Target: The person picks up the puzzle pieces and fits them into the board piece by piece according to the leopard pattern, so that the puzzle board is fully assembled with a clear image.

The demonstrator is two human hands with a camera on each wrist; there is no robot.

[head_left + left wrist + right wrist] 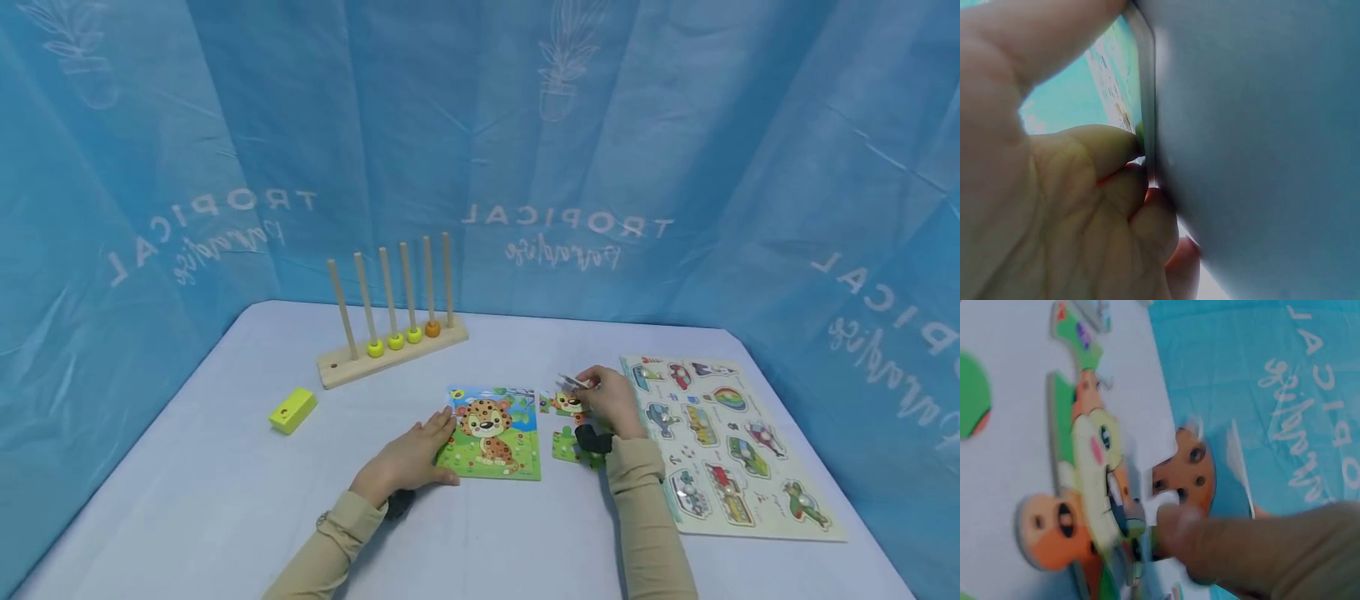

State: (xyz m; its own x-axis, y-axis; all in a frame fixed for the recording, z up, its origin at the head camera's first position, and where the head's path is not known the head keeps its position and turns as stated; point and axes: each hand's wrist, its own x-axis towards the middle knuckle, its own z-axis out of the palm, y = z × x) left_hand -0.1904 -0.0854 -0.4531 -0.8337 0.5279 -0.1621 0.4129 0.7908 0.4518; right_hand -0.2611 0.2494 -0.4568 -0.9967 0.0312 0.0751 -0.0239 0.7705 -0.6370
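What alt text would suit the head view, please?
A person's right hand pinches a puzzle piece near loose pieces on a white table, while the left hand touches a leopard picture. Behind stands a bead rack; a vehicle puzzle board lies at right.

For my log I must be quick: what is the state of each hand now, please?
Left hand: open, touching the left edge of the leopard puzzle.
Right hand: closed, pinching a puzzle piece.
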